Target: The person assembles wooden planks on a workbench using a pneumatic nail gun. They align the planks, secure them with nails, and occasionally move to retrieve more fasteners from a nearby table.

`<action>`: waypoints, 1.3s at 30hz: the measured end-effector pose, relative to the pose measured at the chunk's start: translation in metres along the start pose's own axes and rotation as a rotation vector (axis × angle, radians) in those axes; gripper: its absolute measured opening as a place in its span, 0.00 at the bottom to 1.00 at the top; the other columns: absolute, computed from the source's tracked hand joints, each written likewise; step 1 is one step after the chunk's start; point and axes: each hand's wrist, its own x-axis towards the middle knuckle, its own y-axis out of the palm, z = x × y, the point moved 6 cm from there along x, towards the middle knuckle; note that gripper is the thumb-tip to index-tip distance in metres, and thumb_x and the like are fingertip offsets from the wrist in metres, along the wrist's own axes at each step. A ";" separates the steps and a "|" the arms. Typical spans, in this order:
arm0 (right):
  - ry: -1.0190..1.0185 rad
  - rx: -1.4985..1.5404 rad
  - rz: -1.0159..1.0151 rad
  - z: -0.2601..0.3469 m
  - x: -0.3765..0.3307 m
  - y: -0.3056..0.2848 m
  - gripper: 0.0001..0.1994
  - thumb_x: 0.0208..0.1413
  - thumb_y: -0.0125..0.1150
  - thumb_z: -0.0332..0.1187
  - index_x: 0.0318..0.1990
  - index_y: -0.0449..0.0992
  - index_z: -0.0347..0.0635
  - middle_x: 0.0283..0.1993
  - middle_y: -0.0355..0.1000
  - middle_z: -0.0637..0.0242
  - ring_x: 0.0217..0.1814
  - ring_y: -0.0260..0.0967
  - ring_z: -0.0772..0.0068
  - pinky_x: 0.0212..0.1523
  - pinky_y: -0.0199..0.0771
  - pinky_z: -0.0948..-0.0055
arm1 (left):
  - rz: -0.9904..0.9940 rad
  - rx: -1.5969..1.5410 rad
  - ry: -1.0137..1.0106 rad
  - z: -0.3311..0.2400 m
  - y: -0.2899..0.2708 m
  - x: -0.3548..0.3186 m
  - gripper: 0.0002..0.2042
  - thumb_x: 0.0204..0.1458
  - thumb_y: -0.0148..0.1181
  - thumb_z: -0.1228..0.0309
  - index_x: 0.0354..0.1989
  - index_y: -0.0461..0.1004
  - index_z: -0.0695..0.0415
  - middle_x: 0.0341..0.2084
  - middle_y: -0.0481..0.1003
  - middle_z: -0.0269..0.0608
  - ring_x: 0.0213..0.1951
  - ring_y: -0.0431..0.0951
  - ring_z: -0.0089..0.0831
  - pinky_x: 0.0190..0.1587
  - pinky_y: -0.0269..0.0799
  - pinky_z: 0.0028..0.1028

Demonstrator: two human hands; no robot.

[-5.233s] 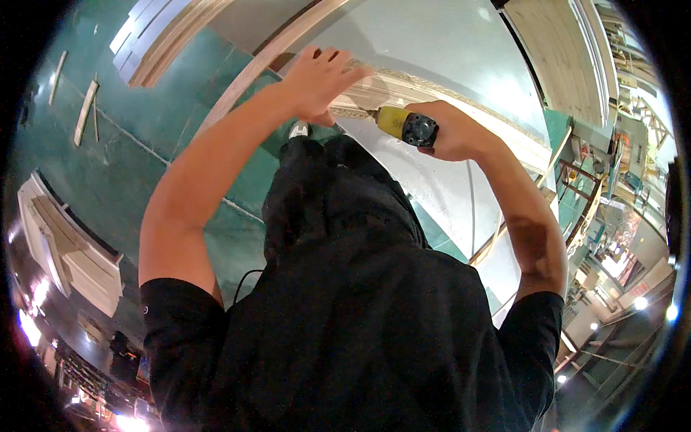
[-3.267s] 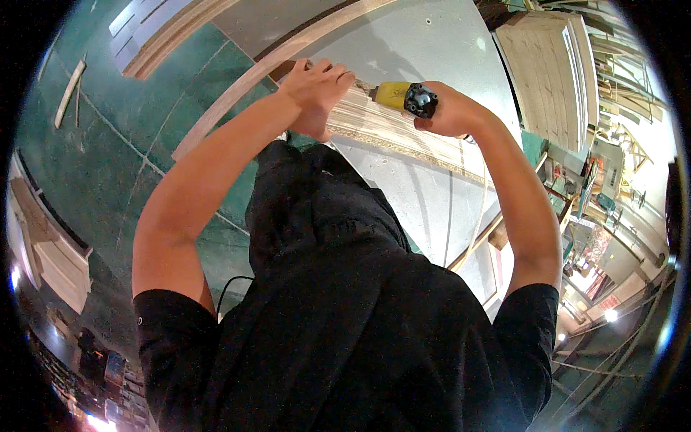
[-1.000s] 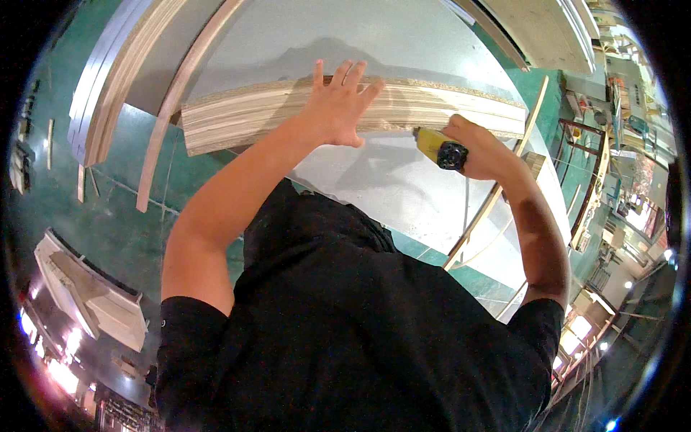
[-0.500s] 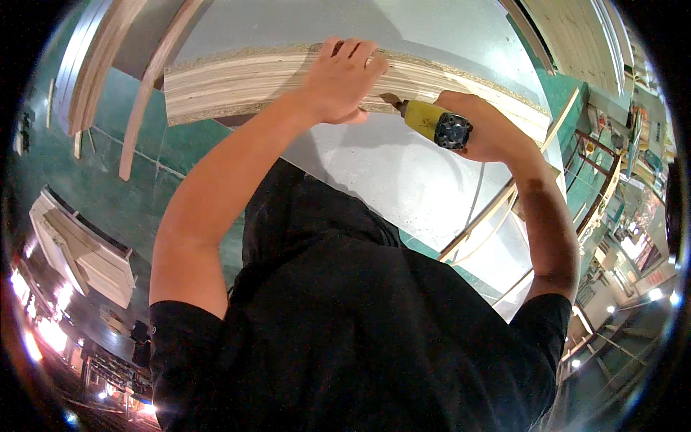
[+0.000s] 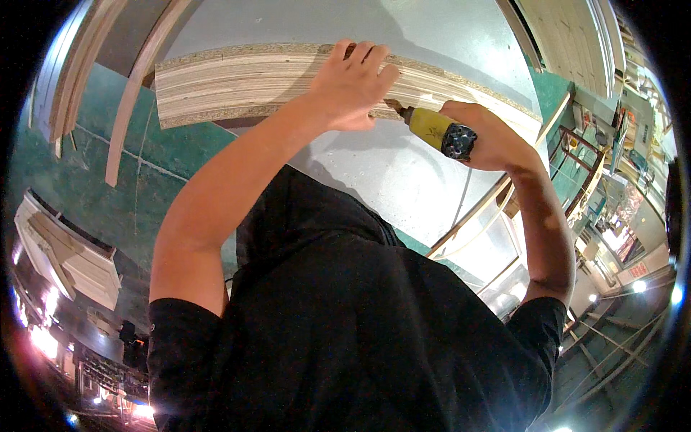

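A long stack of pale wooden boards (image 5: pixel 230 85), showing striped edges with rough chipboard along the outer sides, lies across a light grey work surface (image 5: pixel 360 160). My left hand (image 5: pixel 353 88) reaches over the stack, its fingers bent over the far edge and its thumb side at the near edge, gripping across it. In my right hand (image 5: pixel 491 137) is a yellow and black power drill (image 5: pixel 433 129), its body pointing left. The drill's tip is close to the near edge of the stack, just right of my left hand; whether it touches the wood I cannot tell.
Long wooden strips (image 5: pixel 137 93) stand at the far left beside a bundle of boards (image 5: pixel 79 72). Wide panels (image 5: pixel 568 43) are at the far right. Pale panels (image 5: pixel 75 252) rest lower left on the green floor (image 5: pixel 169 155). A wooden frame (image 5: pixel 475 216) shows beneath my right arm.
The view has shifted slightly, so the surroundings sit farther left. My left hand has slid a little right along the stack, and the drill has also moved slightly right.
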 end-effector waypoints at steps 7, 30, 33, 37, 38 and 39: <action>-0.025 -0.041 -0.078 -0.001 -0.005 0.003 0.20 0.44 0.66 0.27 0.48 0.75 0.40 0.46 0.74 0.51 0.53 0.72 0.46 0.55 0.71 0.55 | -0.008 -0.013 0.003 0.000 -0.001 0.001 0.36 0.30 0.77 0.60 0.52 0.70 0.56 0.63 0.62 0.50 0.65 0.61 0.47 0.65 0.55 0.52; 0.337 -0.150 -0.003 -0.019 0.033 -0.052 0.35 0.44 0.78 0.29 0.62 0.70 0.47 0.57 0.72 0.53 0.57 0.73 0.53 0.60 0.73 0.64 | 0.117 -0.030 -0.033 0.001 -0.005 0.001 0.32 0.34 0.74 0.57 0.51 0.72 0.54 0.64 0.61 0.50 0.67 0.58 0.44 0.68 0.49 0.49; 0.320 -0.163 0.002 -0.018 0.033 -0.053 0.35 0.44 0.78 0.29 0.62 0.70 0.48 0.57 0.72 0.53 0.58 0.73 0.53 0.60 0.73 0.64 | 0.088 -0.028 -0.027 0.001 -0.004 0.001 0.32 0.33 0.74 0.58 0.51 0.72 0.54 0.64 0.62 0.50 0.67 0.59 0.45 0.68 0.49 0.49; 0.261 -0.207 0.037 -0.017 0.037 -0.052 0.34 0.43 0.78 0.28 0.61 0.71 0.47 0.57 0.72 0.53 0.58 0.72 0.50 0.60 0.73 0.63 | 0.052 -0.043 -0.012 0.001 -0.004 0.001 0.31 0.33 0.74 0.58 0.48 0.73 0.55 0.63 0.63 0.50 0.66 0.60 0.45 0.67 0.49 0.49; 0.229 -0.225 0.046 -0.016 0.039 -0.052 0.34 0.43 0.78 0.28 0.60 0.71 0.47 0.57 0.72 0.53 0.58 0.72 0.50 0.60 0.73 0.62 | 0.040 -0.046 -0.007 0.001 -0.004 0.001 0.30 0.32 0.74 0.58 0.48 0.74 0.55 0.62 0.63 0.50 0.66 0.60 0.45 0.67 0.49 0.49; 0.243 -0.223 0.051 -0.016 0.040 -0.052 0.34 0.42 0.78 0.28 0.60 0.71 0.46 0.57 0.72 0.53 0.57 0.71 0.49 0.60 0.73 0.62 | 0.032 -0.056 -0.002 0.002 -0.003 -0.001 0.30 0.32 0.74 0.59 0.47 0.74 0.55 0.62 0.63 0.50 0.66 0.60 0.45 0.67 0.50 0.49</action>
